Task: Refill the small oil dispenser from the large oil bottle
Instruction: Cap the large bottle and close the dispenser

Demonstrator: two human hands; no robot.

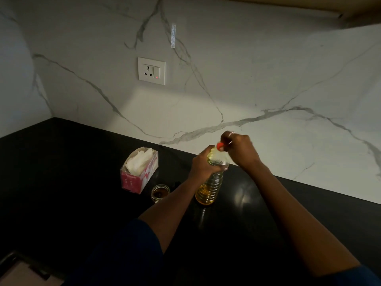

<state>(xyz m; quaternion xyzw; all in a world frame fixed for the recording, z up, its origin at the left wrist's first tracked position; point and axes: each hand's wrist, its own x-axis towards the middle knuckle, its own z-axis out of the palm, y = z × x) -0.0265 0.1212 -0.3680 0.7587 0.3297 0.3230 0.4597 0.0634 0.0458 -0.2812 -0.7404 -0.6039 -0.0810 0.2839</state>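
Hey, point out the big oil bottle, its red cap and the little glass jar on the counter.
large oil bottle point(209, 188): head view, ribbed lower body holding the oil.
red cap point(220, 145): head view, the cap's visible left side.
small glass jar point(154, 195): head view, left glass wall.

We've got open black counter point(243, 195) right of the oil bottle point(209, 188) and plenty out front, but left of it the little glass jar point(160, 193) and tissue box point(139, 170) crowd in, marble wall point(226, 100) close behind.
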